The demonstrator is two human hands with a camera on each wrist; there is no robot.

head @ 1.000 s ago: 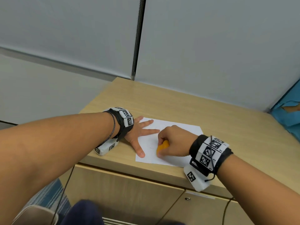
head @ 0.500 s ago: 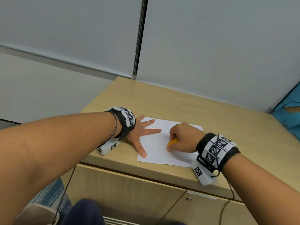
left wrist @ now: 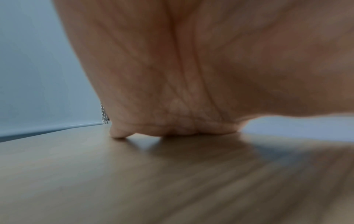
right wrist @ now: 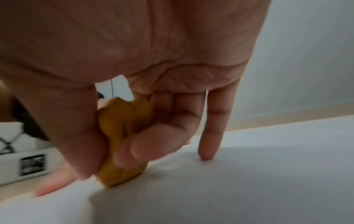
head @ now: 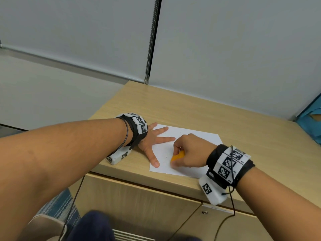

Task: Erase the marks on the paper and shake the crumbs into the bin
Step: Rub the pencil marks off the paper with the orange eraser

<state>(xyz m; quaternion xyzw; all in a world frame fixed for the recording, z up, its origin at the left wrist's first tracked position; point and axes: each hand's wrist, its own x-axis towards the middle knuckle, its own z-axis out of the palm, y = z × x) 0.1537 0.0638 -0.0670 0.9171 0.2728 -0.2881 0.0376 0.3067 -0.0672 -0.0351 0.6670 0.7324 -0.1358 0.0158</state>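
Note:
A white sheet of paper [head: 199, 136] lies near the front edge of a light wooden cabinet top [head: 191, 110]. My left hand [head: 156, 141] lies flat with spread fingers on the sheet's left edge, pressing it down. My right hand [head: 189, 150] pinches an orange eraser [head: 177, 156] between thumb and fingers, its lower end on the paper. In the right wrist view the eraser [right wrist: 122, 136] touches the paper [right wrist: 249, 181], and the little finger [right wrist: 210, 136] points down onto the sheet. Faint marks show on the paper left of the eraser. In the left wrist view only the palm [left wrist: 191, 75] resting on the wood shows.
Grey wall panels [head: 225, 49] rise behind the cabinet. A blue object [head: 311, 122] sits at the far right edge. Cabinet doors [head: 139, 206] are below the front edge. A pale rounded object [head: 45, 228] shows on the floor at lower left, beside my dark trouser leg.
My right hand slid the eraser away over the paper, then back toward the front edge. The left hand has stayed pressed on the sheet.

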